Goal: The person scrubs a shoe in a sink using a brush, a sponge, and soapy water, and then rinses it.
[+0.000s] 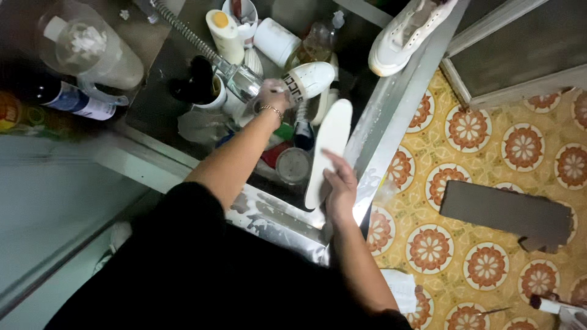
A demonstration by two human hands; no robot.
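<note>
Insole (329, 150), white and flat, is gripped at its lower end by the right hand (340, 186) above the sink (373, 137). 1 white shoe (309, 80) is clasped by the left hand (273, 96). Judged light, bendy, likely slippery when wet; better pinched mid-length.

Two hands in view — left hand (273, 96) and right hand (340, 186). Two white shoes: one shoe in the sink (310, 80), one sneaker on the ledge (406, 33). One white insole (329, 146). One bracelet (271, 110) on the left wrist. One metal faucet hose (202, 46). Three white containers at the back of the sink — one yellow-capped bottle (225, 33), one cup (241, 15), one lying jar (276, 41). One clear spray bottle (315, 43). One round tin (293, 165). One dark bottle (58, 98) and one large clear jug (88, 46) on the bench. One grey board (507, 214) on the patterned floor.
</note>
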